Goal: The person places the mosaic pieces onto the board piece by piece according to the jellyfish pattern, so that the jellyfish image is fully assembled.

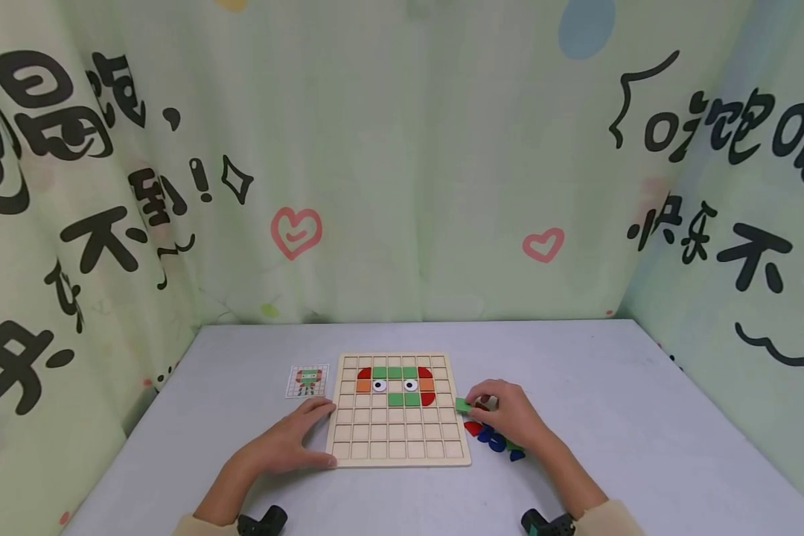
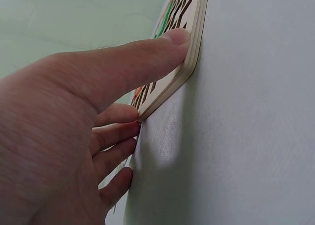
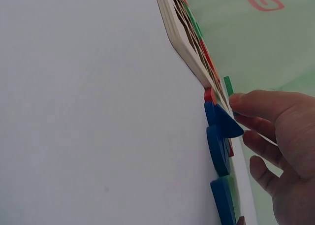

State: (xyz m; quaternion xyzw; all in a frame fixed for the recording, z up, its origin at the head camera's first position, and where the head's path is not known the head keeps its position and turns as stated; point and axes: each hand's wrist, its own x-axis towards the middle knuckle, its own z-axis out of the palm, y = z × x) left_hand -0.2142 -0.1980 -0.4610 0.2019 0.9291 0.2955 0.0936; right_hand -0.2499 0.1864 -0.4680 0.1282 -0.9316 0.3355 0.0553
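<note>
Green is the small pc (image 1: pixel 463 405) in the R hand (image 1: pixel 509 413), pinched w/ the fingertips. It's at the R edge of the wood board (image 1: pixel 397 433), abt midway betw. the far R & near R corners. Can't tell if it touches the rim. The board lies flat on the worktop (image 1: pixel 174 461), well in from the worktop's L & R edges. The L hand (image 1: pixel 291 439) isn't gripping: loose fingers by the board's L edge, thumb resting on its near L corner.

What could go wrong: the small pc might slip & drop, b/c only the tips hold it. The R hand might knock the red pc (image 1: pixel 473 428) & blue pcs (image 1: pixel 487 434), b/c they're bunched up so near it. If the L hand pushes too hard, the board might slide.

The small pc's free end points at the board, i.e. to the worktop's L edge. Its long way prob. runs L to R too, but fingers hide the other end, so not sure.
</note>
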